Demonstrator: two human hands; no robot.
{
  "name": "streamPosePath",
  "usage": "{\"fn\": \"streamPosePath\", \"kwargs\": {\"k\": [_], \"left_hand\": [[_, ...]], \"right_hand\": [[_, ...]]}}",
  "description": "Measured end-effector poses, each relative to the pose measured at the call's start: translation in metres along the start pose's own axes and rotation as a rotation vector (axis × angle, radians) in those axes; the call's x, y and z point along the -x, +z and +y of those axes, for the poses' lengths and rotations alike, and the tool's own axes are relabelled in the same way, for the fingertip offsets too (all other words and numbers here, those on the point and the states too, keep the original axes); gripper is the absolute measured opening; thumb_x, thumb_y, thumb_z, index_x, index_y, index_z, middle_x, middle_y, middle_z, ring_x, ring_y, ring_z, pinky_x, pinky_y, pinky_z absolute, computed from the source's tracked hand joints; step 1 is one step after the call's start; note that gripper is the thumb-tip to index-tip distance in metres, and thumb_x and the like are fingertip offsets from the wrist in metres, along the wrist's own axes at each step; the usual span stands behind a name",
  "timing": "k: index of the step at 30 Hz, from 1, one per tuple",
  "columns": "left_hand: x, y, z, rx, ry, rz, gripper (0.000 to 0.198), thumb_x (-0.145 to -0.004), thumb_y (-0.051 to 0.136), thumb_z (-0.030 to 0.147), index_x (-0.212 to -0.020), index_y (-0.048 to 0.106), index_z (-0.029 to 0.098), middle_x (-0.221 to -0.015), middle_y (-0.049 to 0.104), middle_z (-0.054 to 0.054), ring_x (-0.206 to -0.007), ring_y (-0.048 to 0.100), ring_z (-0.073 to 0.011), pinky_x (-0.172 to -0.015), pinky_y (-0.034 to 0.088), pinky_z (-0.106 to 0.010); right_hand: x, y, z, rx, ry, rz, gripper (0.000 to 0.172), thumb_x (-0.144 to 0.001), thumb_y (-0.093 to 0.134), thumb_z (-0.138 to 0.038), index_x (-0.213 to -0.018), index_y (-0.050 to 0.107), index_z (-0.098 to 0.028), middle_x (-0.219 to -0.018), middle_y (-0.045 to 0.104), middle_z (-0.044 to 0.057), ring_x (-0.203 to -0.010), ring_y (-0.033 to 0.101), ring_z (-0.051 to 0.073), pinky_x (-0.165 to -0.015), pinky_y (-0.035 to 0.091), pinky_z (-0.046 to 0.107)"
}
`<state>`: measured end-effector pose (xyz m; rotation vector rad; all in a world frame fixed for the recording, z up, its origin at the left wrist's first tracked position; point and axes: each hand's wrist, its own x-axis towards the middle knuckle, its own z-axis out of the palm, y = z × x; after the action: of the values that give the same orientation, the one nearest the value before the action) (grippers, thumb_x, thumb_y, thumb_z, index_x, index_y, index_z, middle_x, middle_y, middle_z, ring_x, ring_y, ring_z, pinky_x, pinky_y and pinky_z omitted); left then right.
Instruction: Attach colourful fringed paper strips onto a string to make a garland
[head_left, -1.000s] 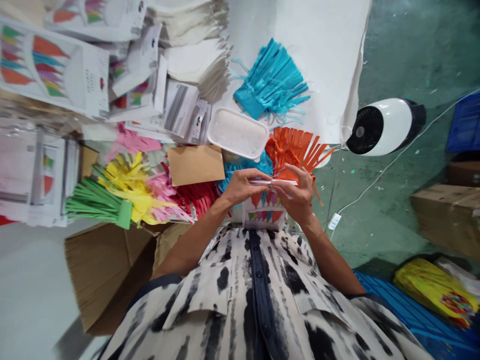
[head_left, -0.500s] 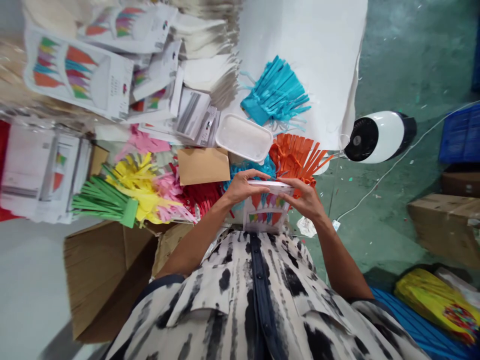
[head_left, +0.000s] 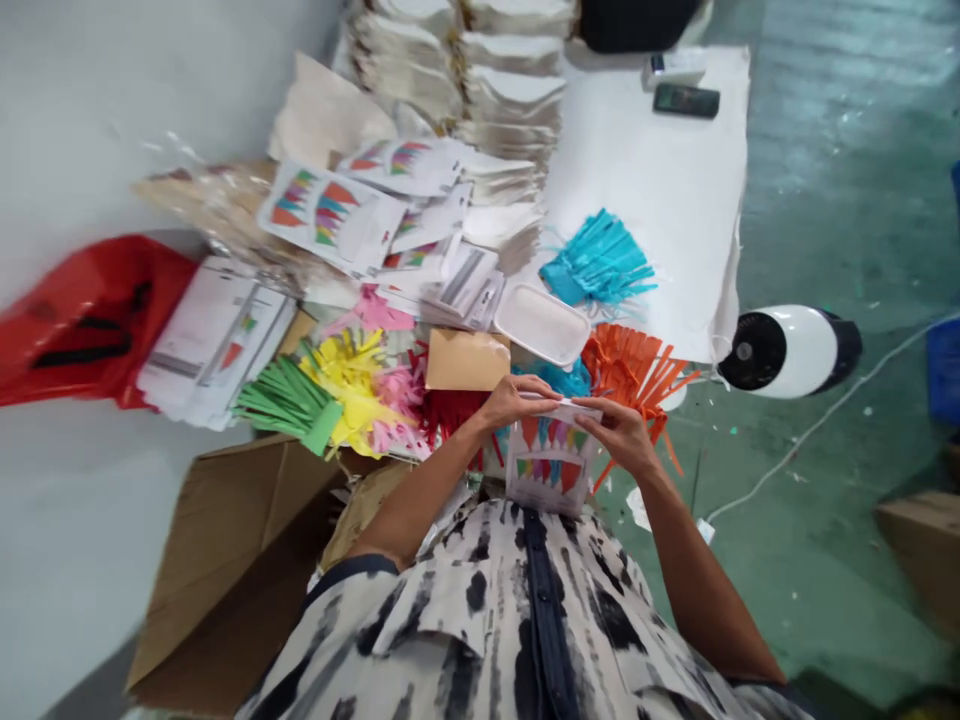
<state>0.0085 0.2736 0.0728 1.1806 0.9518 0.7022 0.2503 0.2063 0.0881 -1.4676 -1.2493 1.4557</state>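
My left hand (head_left: 517, 400) and my right hand (head_left: 619, 435) pinch the top edge of a white printed card (head_left: 551, 468) with coloured bunting triangles on it, which hangs in front of my chest. Just beyond my hands lie a white plastic tub (head_left: 541, 323), a kraft paper envelope (head_left: 469, 360) and orange paper tassels (head_left: 634, 365). Blue paper tassels (head_left: 596, 262) rest further off on a white sheet (head_left: 645, 150). Green paper tassels (head_left: 289, 400) and yellow paper tassels (head_left: 349, 385) lie to the left.
Stacks of folded white paper (head_left: 465, 90) and printed cards (head_left: 330, 220) pile up at the far side. A red plastic bag (head_left: 90, 320) lies at the left, an open cardboard box (head_left: 232, 570) below it. A white fan (head_left: 787, 352) and its cable sit on the green floor (head_left: 840, 200) to the right.
My view has swung, so the whole scene sits lower and further right, showing the paper stacks and the red bag. My hands still hold the card's top edge, now slightly further apart.
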Motion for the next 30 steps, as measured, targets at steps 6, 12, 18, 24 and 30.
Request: {"fn": "streamPosePath", "kwargs": {"k": [6, 12, 18, 24, 30], "left_hand": [[0.052, -0.031, -0.004, 0.300, -0.091, 0.057, 0.074, -0.069, 0.094, 0.047, -0.137, 0.071, 0.028, -0.143, 0.068, -0.011, -0.107, 0.073, -0.0221, -0.090, 0.058, -0.031], [0.110, -0.070, 0.008, 0.310, -0.274, 0.120, 0.065, -0.065, 0.098, 0.047, -0.120, 0.074, 0.021, -0.108, 0.081, -0.007, -0.087, 0.077, -0.0220, -0.076, 0.061, -0.031], [0.066, -0.171, 0.060, 0.306, 0.124, 0.772, 0.063, -0.066, 0.093, 0.060, -0.111, 0.070, 0.021, -0.099, 0.082, -0.005, -0.085, 0.078, -0.0210, -0.073, 0.062, -0.031], [-0.021, -0.264, 0.112, 0.409, 0.220, 0.922, 0.055, -0.072, 0.094, 0.049, -0.112, 0.068, 0.021, -0.108, 0.080, -0.006, -0.104, 0.075, -0.0211, -0.085, 0.062, -0.034], [-0.040, -0.284, 0.114, 0.244, 0.090, 1.004, 0.058, -0.094, 0.075, 0.014, -0.143, 0.044, 0.021, -0.129, 0.068, -0.007, -0.101, 0.070, -0.0118, -0.094, 0.061, -0.031]], "right_hand": [[-0.010, 0.009, -0.010, -0.108, 0.012, 0.211, 0.040, -0.080, 0.087, -0.049, -0.114, 0.081, -0.028, -0.103, 0.081, 0.003, -0.083, 0.074, 0.022, -0.075, 0.063, 0.036], [-0.020, 0.040, -0.033, -0.303, -0.013, 0.191, 0.058, -0.092, 0.070, -0.061, -0.143, 0.064, -0.035, -0.117, 0.080, 0.006, -0.087, 0.078, 0.023, -0.075, 0.065, 0.038], [-0.008, 0.071, -0.033, -0.237, 0.042, 0.173, 0.044, -0.089, 0.076, -0.057, -0.124, 0.075, -0.029, -0.112, 0.080, 0.008, -0.087, 0.075, 0.021, -0.079, 0.063, 0.037], [0.023, 0.081, -0.005, -0.266, 0.172, 0.256, 0.037, -0.081, 0.084, -0.055, -0.105, 0.081, -0.027, -0.090, 0.079, 0.004, -0.073, 0.070, 0.019, -0.072, 0.060, 0.035], [0.045, 0.074, 0.011, -0.248, 0.226, 0.331, 0.039, -0.079, 0.084, -0.055, -0.103, 0.080, -0.024, -0.089, 0.078, 0.005, -0.071, 0.068, 0.017, -0.069, 0.058, 0.033]]}}
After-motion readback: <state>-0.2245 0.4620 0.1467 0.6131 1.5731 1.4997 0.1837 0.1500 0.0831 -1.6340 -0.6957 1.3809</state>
